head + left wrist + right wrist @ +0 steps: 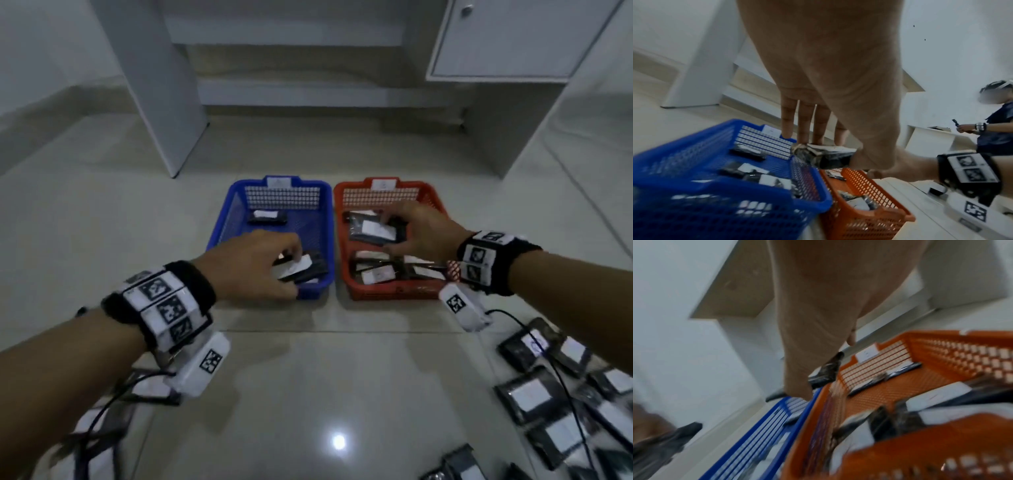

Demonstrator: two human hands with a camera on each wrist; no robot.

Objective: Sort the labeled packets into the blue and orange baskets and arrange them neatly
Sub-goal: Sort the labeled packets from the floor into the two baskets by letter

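Your left hand (253, 263) pinches a packet (301, 269) over the blue basket's (222, 222) near end; your right hand (421, 229) grips another packet (371, 231) above the orange basket (387, 293). The 2 baskets stand side by side, rims nearly touching.

glossy tiled floor (301, 394) carries blue basket (224, 219), orange basket (383, 293), loose packets (529, 394).

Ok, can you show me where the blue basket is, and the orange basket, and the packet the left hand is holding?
blue basket (241, 192): head view, far left corner of its rim.
orange basket (342, 195): head view, far left corner of its rim.
packet in the left hand (297, 267): head view, its white label.
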